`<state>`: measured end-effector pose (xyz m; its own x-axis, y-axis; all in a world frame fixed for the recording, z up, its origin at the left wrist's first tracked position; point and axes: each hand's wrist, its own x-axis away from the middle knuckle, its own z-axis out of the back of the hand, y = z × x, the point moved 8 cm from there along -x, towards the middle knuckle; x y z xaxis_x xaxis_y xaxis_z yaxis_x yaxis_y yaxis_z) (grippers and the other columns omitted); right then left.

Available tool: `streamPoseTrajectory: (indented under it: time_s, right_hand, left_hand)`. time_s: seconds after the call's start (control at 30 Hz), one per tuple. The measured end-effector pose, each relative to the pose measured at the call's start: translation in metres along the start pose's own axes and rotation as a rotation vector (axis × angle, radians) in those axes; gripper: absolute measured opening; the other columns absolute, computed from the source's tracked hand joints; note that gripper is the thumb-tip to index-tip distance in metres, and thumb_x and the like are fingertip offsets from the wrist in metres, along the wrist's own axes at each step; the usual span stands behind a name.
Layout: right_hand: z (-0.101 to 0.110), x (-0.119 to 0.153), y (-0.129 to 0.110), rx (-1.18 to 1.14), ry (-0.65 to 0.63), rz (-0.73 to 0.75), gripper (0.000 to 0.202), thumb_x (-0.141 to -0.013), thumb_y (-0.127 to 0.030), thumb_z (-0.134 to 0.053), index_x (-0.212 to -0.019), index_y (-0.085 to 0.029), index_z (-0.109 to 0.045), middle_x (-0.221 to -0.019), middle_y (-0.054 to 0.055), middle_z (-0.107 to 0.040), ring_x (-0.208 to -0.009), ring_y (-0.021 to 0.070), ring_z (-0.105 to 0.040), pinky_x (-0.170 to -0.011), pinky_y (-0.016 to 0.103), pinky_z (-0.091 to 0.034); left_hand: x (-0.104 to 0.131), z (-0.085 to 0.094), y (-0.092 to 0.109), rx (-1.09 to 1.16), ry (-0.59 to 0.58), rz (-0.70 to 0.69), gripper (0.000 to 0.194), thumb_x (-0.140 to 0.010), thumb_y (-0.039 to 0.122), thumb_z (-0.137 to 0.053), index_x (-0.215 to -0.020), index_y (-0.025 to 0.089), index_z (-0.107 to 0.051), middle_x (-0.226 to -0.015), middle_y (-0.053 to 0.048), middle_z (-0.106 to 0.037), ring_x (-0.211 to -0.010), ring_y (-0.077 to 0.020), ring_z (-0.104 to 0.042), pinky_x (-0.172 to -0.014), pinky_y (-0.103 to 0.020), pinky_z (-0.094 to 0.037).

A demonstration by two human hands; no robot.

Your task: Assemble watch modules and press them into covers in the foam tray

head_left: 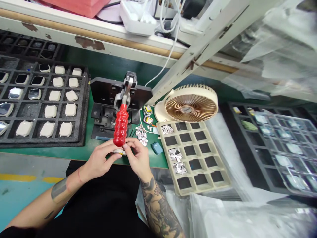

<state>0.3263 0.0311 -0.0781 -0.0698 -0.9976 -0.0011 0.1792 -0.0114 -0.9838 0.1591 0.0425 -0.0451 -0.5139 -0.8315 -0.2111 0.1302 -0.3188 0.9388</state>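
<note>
Between thumb and fingers of my left hand [99,160] is a small white smartwatch case [120,151] with a bit of yellow on it. My right hand [138,157] is closed at the right side of the case, thumb and forefinger pinched by its edge; whether a tiny part sits between them is hidden. Both hands are just below the red handle [121,127] of a toggle clamp press [104,117], which partly covers the fingers. On the green mat right of the press lie small white pieces [141,136], a blue block [157,148] and two open watch cases [148,119].
A black foam tray [85,99] of white and dark-faced watch cases lies at left. At right are a beige compartment tray [184,132] with several heaps of white pieces, a cream fan [190,104] and dark trays [267,162] under plastic. A shelf post [183,69] slants behind.
</note>
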Motion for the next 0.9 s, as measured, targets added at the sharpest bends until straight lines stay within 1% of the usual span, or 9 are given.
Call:
streamPoseTrajectory:
  time_s: [0.1, 0.2, 0.3, 0.4, 0.47, 0.6, 0.7, 0.8, 0.9]
  right_hand:
    - [0.004, -0.002, -0.004, -0.043, 0.060, 0.056, 0.015, -0.103, -0.037, -0.075, -0.107, -0.024, -0.081, -0.095, 0.004, -0.076, -0.087, 0.0179, -0.072, -0.078, 0.031, -0.059]
    - [0.012, -0.001, -0.026, -0.045, 0.131, 0.184, 0.008, -0.103, -0.029, -0.075, -0.103, -0.026, -0.082, -0.106, 0.006, -0.075, -0.101, 0.0208, -0.072, -0.088, 0.036, -0.061]
    - [0.009, 0.003, -0.048, 0.045, 0.104, 0.267, 0.011, -0.102, -0.021, -0.075, -0.105, -0.028, -0.083, -0.106, 0.005, -0.077, -0.100, 0.0203, -0.074, -0.091, 0.038, -0.061]
    - [0.006, 0.006, -0.060, 0.162, 0.107, 0.334, 0.015, -0.102, -0.017, -0.075, -0.105, -0.029, -0.084, -0.104, 0.004, -0.078, -0.096, 0.0195, -0.075, -0.087, 0.037, -0.062]
    - [0.000, 0.010, -0.063, 0.247, 0.096, 0.397, 0.020, -0.103, -0.015, -0.072, -0.111, -0.029, -0.083, -0.107, 0.004, -0.078, -0.098, 0.0205, -0.075, -0.088, 0.039, -0.063]
    - [-0.020, 0.020, -0.062, 0.483, 0.017, 0.547, 0.041, -0.104, -0.021, -0.073, -0.144, -0.027, -0.069, -0.131, 0.012, -0.076, -0.118, 0.0289, -0.073, -0.097, 0.049, -0.063]
    - [-0.027, 0.028, -0.064, 0.665, 0.068, 0.643, 0.051, -0.103, -0.020, -0.072, -0.153, -0.019, -0.059, -0.131, 0.018, -0.076, -0.116, 0.0323, -0.073, -0.091, 0.049, -0.063]
    - [-0.026, 0.036, -0.068, 0.765, 0.121, 0.689, 0.046, -0.103, -0.021, -0.069, -0.148, -0.015, -0.061, -0.125, 0.018, -0.078, -0.109, 0.0323, -0.074, -0.087, 0.048, -0.062]
    - [-0.017, 0.049, -0.069, 0.763, 0.126, 0.608, 0.037, -0.107, -0.025, -0.064, -0.144, -0.018, -0.063, -0.125, 0.013, -0.079, -0.111, 0.0266, -0.075, -0.093, 0.043, -0.062]
  left_hand:
    - [0.000, 0.000, -0.003, 0.021, 0.008, 0.016, 0.020, -0.109, 0.021, -0.067, -0.124, 0.024, -0.079, -0.134, -0.010, -0.078, -0.126, -0.0235, -0.073, -0.113, -0.036, -0.055]
    - [0.000, 0.005, -0.008, 0.023, 0.049, 0.054, 0.019, -0.108, 0.024, -0.070, -0.124, 0.024, -0.080, -0.125, -0.009, -0.081, -0.117, -0.0232, -0.076, -0.106, -0.035, -0.058]
    - [-0.001, 0.012, -0.012, -0.005, 0.109, 0.059, 0.019, -0.107, 0.026, -0.072, -0.123, 0.024, -0.081, -0.116, -0.008, -0.082, -0.107, -0.0228, -0.077, -0.097, -0.033, -0.060]
    - [0.000, 0.015, -0.014, -0.027, 0.128, 0.041, 0.019, -0.106, 0.027, -0.073, -0.122, 0.024, -0.083, -0.115, -0.009, -0.082, -0.108, -0.0242, -0.077, -0.100, -0.035, -0.060]
    - [0.001, 0.014, -0.019, -0.008, 0.135, 0.086, 0.019, -0.105, 0.029, -0.074, -0.121, 0.023, -0.083, -0.114, -0.009, -0.083, -0.103, -0.0233, -0.078, -0.097, -0.034, -0.061]
    - [0.003, 0.008, -0.036, 0.249, 0.165, 0.290, 0.026, -0.104, 0.040, -0.074, -0.119, 0.020, -0.082, -0.102, -0.007, -0.083, -0.085, -0.0205, -0.077, -0.080, -0.030, -0.063]
    - [-0.001, 0.006, -0.038, 0.369, 0.185, 0.356, 0.028, -0.099, 0.043, -0.080, -0.107, 0.017, -0.083, -0.097, -0.007, -0.082, -0.086, -0.0209, -0.075, -0.080, -0.029, -0.062]
    - [-0.005, 0.003, -0.032, 0.323, 0.138, 0.351, 0.029, -0.098, 0.044, -0.081, -0.099, 0.016, -0.083, -0.092, -0.006, -0.080, -0.083, -0.0192, -0.072, -0.078, -0.027, -0.060]
    - [-0.006, -0.009, -0.026, 0.295, 0.005, 0.322, 0.028, -0.099, 0.044, -0.080, -0.106, 0.018, -0.083, -0.097, -0.006, -0.080, -0.087, -0.0198, -0.073, -0.081, -0.028, -0.061]
